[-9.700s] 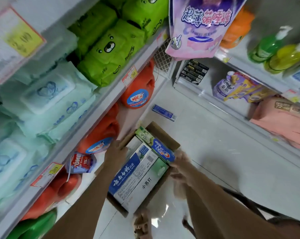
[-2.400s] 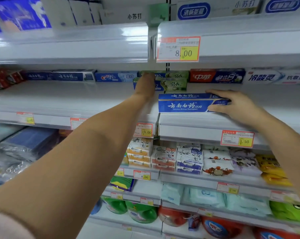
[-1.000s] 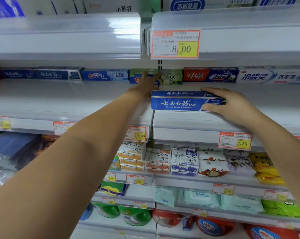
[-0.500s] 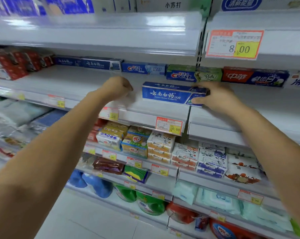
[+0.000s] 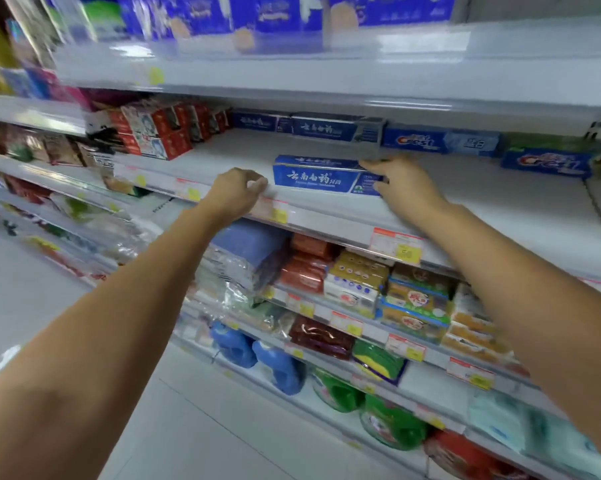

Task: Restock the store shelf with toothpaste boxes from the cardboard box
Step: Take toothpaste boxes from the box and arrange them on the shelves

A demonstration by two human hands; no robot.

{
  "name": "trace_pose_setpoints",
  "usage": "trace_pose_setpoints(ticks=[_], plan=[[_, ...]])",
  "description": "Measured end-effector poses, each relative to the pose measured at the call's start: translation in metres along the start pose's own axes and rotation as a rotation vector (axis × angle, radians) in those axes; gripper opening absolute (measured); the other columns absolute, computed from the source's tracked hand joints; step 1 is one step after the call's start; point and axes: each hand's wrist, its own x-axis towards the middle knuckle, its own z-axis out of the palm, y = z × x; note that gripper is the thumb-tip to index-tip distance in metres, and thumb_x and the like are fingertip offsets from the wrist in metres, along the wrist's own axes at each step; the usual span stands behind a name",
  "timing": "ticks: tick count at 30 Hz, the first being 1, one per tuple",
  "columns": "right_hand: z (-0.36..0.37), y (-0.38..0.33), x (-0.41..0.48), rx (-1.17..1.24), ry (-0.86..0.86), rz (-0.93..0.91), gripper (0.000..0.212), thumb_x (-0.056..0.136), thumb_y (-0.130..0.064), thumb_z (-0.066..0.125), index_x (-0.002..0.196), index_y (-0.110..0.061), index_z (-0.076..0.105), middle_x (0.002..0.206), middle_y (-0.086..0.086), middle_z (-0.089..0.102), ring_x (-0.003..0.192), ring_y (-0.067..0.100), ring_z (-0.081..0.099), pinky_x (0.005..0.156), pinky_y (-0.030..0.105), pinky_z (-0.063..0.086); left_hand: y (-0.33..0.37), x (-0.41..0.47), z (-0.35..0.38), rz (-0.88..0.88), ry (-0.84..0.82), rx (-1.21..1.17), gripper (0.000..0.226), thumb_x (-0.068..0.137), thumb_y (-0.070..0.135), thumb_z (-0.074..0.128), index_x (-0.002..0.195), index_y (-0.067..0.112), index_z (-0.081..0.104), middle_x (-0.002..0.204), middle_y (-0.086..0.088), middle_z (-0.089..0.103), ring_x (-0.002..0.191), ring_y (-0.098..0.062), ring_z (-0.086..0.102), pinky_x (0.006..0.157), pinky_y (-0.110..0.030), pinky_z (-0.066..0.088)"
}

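— Count on the toothpaste shelf?
— One blue toothpaste box (image 5: 321, 175) is lying lengthwise near the front lip of the shelf (image 5: 500, 199). Along the back, two blue boxes (image 5: 326, 128) of the same make are sitting end to end, and two Crest boxes (image 5: 437, 140) are sitting to their right. Two hands are showing.
— Their state?
— The right hand (image 5: 404, 188) is gripping the box's right end, fingers over the top, thumb at the front. The left hand (image 5: 238, 192) is sitting curled at the lip just beside the left end, holding nothing.
— Clearance?
— Bare shelf is lying open between the box and the back row, and is running wide to the right. Red packs (image 5: 160, 129) are crowding the far left, well apart from the box.
— Change from half a second ago?
— The box is now sitting further left, in front of its own make rather than the Crest boxes; the right hand is still holding it
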Motion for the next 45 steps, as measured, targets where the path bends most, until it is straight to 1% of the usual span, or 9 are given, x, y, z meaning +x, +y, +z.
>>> trace_pose_setpoints(ticks=[7, 11, 16, 19, 21, 25, 32, 36, 45], plan=[[0.051, -0.062, 0.069, -0.144, -0.203, -0.144, 0.051, 0.098, -0.029, 0.047, 0.142, -0.047, 0.031, 0.132, 0.015, 0.035, 0.108, 0.031, 0.048, 0.084, 0.029, 0.04, -0.082, 0.062, -0.025, -0.063, -0.14, 0.172, 0.046, 0.099, 0.047, 0.035, 0.126, 0.02, 0.061, 0.131, -0.014, 0.057, 0.126, -0.031, 0.045, 0.111, -0.044, 0.027], [0.082, -0.084, 0.111, -0.114, -0.164, -0.073, 0.049, 0.097, -0.027, 0.049, 0.142, -0.04, 0.038, 0.118, 0.01, 0.039, 0.102, 0.028, 0.05, 0.08, 0.029, 0.04, -0.116, 0.09, -0.03, -0.037, -0.16, 0.234, 0.056, 0.096, 0.057, 0.027, 0.131, 0.024, 0.055, 0.134, -0.014, 0.054, 0.129, -0.032, 0.04, 0.113, -0.051, 0.016], [0.121, -0.106, 0.164, -0.106, -0.052, -0.053, 0.045, 0.099, -0.022, 0.039, 0.145, -0.022, 0.038, 0.141, 0.011, 0.042, 0.118, 0.034, 0.051, 0.089, 0.034, 0.043, -0.153, 0.109, -0.02, 0.0, -0.01, 0.255, 0.037, 0.096, 0.047, 0.039, 0.114, 0.023, 0.061, 0.13, -0.01, 0.055, 0.122, -0.035, 0.045, 0.109, -0.056, 0.014], [0.132, -0.111, 0.175, -0.253, -0.083, -0.119, 0.05, 0.1, -0.027, 0.029, 0.147, -0.044, 0.023, 0.152, 0.001, 0.033, 0.105, 0.027, 0.058, 0.061, 0.034, 0.045, -0.155, 0.11, -0.014, -0.028, 0.091, 0.13, 0.036, 0.095, 0.038, 0.04, 0.115, 0.021, 0.065, 0.131, -0.009, 0.054, 0.123, -0.033, 0.041, 0.113, -0.052, 0.007], [0.133, -0.116, 0.179, -0.368, -0.16, -0.199, 0.065, 0.099, -0.008, 0.032, 0.144, -0.052, 0.019, 0.159, -0.005, 0.012, 0.121, 0.029, 0.049, 0.056, 0.031, 0.041, -0.155, 0.111, -0.011, -0.029, 0.111, 0.112, 0.037, 0.096, 0.036, 0.038, 0.121, 0.026, 0.062, 0.135, -0.008, 0.051, 0.127, -0.032, 0.037, 0.114, -0.051, 0.003], [0.14, -0.119, 0.198, -0.522, -0.197, -0.258, 0.071, 0.094, 0.006, 0.032, 0.15, -0.036, 0.02, 0.161, 0.001, -0.002, 0.142, 0.036, 0.022, 0.079, 0.029, 0.046, -0.158, 0.113, -0.008, -0.024, 0.1, 0.124, 0.041, 0.096, 0.037, 0.035, 0.131, 0.03, 0.054, 0.14, -0.006, 0.046, 0.129, -0.031, 0.035, 0.115, -0.053, 0.001], [0.173, -0.112, 0.23, -0.142, -0.181, 0.129, 0.06, 0.098, -0.015, 0.025, 0.152, -0.033, 0.008, 0.161, 0.005, -0.002, 0.144, 0.036, 0.012, 0.063, 0.017, 0.038, -0.159, 0.115, -0.006, -0.031, 0.107, 0.163, 0.042, 0.096, 0.038, 0.032, 0.133, 0.032, 0.052, 0.14, -0.004, 0.047, 0.128, -0.031, 0.035, 0.115, -0.053, 0.001], [0.168, -0.111, 0.228, -0.18, -0.223, 0.093, 0.064, 0.094, -0.001, 0.029, 0.151, -0.026, 0.02, 0.159, -0.004, -0.013, 0.145, 0.038, -0.001, 0.111, 0.039, 0.03, -0.157, 0.113, -0.009, -0.023, 0.109, 0.16, 0.041, 0.096, 0.036, 0.033, 0.131, 0.03, 0.054, 0.138, -0.005, 0.048, 0.127, -0.031, 0.036, 0.114, -0.053, 0.002], [0.167, -0.105, 0.227, -0.188, -0.16, 0.121, 0.052, 0.095, -0.01, 0.033, 0.147, -0.018, 0.034, 0.159, -0.003, -0.014, 0.144, 0.039, 0.009, 0.113, 0.043, 0.028, -0.157, 0.113, -0.008, -0.037, 0.098, 0.176, 0.044, 0.096, 0.038, 0.031, 0.136, 0.03, 0.05, 0.141, -0.002, 0.045, 0.13, -0.03, 0.034, 0.114, -0.053, 0.0]])
